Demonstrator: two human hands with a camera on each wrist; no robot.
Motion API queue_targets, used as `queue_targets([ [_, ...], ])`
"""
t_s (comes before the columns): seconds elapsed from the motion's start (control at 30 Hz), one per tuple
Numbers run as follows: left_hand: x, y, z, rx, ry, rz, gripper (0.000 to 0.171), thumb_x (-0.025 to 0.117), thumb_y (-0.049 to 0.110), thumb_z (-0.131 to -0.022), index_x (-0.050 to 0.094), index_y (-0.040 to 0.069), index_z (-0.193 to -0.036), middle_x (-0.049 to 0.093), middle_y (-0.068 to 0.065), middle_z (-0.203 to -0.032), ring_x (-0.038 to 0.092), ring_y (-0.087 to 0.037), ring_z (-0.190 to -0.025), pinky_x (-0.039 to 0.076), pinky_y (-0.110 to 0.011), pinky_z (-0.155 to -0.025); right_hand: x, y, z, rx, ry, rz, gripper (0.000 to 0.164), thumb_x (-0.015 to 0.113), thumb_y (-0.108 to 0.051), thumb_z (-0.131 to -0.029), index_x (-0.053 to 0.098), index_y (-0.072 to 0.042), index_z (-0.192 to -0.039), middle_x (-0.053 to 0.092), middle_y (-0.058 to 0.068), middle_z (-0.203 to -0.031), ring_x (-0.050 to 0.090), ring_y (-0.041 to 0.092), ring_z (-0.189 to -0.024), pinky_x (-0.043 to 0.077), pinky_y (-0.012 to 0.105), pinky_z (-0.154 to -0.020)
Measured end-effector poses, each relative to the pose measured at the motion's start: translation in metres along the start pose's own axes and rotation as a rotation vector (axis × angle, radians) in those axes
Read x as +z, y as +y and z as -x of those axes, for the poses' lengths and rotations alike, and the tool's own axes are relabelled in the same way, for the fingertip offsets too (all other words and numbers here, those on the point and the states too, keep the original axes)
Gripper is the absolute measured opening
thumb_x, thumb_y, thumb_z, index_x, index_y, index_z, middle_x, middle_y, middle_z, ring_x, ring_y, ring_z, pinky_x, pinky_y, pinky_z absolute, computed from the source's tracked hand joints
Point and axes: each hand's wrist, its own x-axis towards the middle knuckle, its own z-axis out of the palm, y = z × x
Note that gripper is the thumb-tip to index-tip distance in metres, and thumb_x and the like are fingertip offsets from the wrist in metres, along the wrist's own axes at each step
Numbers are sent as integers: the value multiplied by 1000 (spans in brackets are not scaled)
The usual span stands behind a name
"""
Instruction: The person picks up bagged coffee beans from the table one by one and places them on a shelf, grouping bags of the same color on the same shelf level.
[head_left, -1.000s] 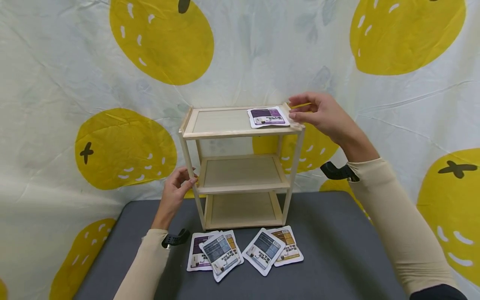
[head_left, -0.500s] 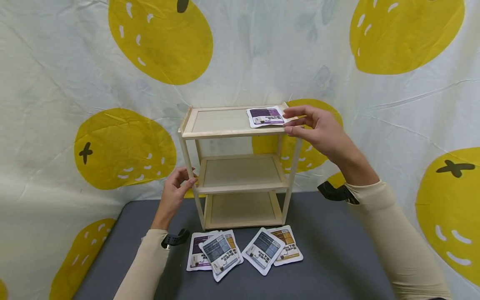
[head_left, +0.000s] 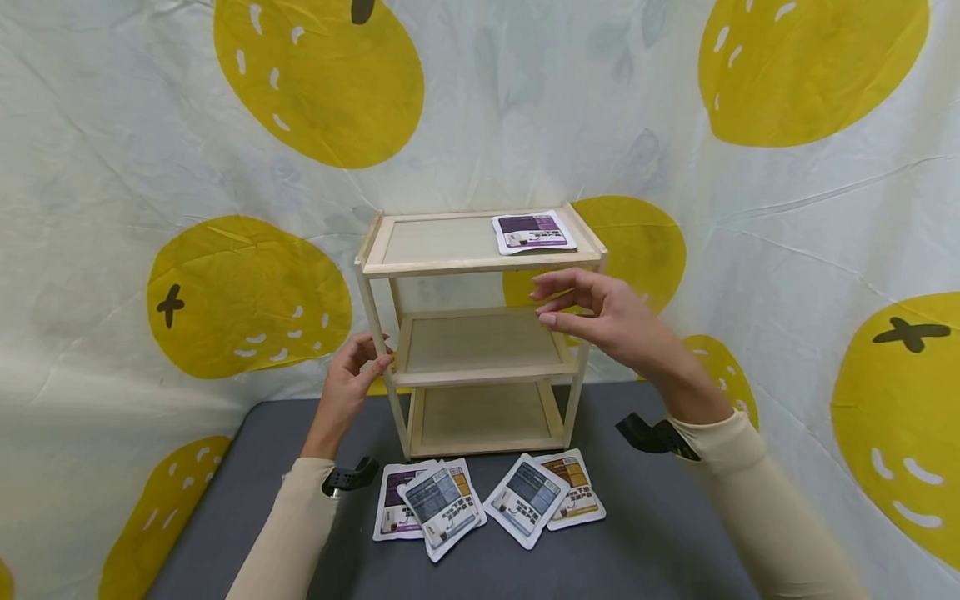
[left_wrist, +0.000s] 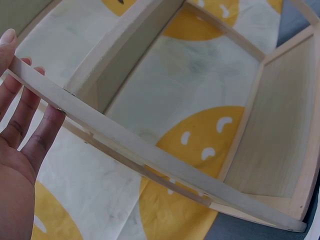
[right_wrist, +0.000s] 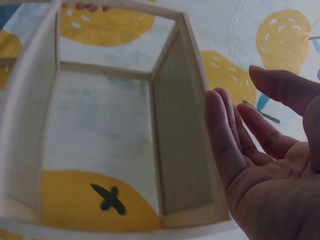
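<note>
A three-tier wooden shelf stands on the grey table. My left hand grips its front left post between thumb and fingers, just above the middle tier. My right hand hangs in front of the shelf's right side, fingers loosely bent and holding nothing; the right wrist view shows its thumb well apart from the fingers. On the top tier, toward the right, lies a flat white packet with a purple label.
In front of the shelf, several similar packets lie in two overlapping groups: a purple one under a blue-grey one and an orange one at left, a blue-grey one over an orange one at right. A patterned cloth hangs behind.
My right hand has moved from beside the purple packet on the top tier, down and a little left, to in front of the shelf. The left hand has stayed on the post.
</note>
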Motion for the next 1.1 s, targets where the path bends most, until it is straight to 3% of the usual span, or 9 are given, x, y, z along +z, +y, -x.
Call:
queue_targets([
  [0.23,0,0,0,2,4,-1,29,67,3,-97,60,-1,-125,66,-13,-106,63,-16,-99,53,-22,-83,29,17,8,-20,-101,-80,45,71,-8,-95,58,-9,-138,66,9,-127,65,28,-113,57,31,-90],
  [0.5,0,0,0,14,3,-6,30,65,0,-97,59,-2,-126,64,-21,-108,63,-17,-99,53,-22,-85,59,37,11,-54,-184,-127,45,70,-8,-96,58,-10,-139,67,10,-126,66,29,-112,56,34,-92],
  [0.7,0,2,-1,-6,8,-14,28,67,6,-98,60,1,-125,63,-22,-108,63,-19,-100,54,-23,-86,78,56,13,-52,-215,-213,46,70,-4,-95,58,-9,-139,66,16,-126,67,26,-111,56,35,-92],
  [0.9,1,2,-2,-10,18,-8,29,66,2,-97,59,-2,-125,62,-26,-109,62,-19,-98,53,-22,-84,98,79,14,-23,-242,-305,45,69,-5,-96,58,-9,-139,66,12,-127,65,28,-113,55,36,-95],
  [1.1,2,2,0,-19,13,-5,30,65,-1,-96,58,-3,-125,61,-27,-110,62,-18,-98,53,-21,-85,121,103,17,-10,-244,-317,43,69,-6,-96,59,-8,-137,68,12,-123,67,27,-111,56,34,-93],
])
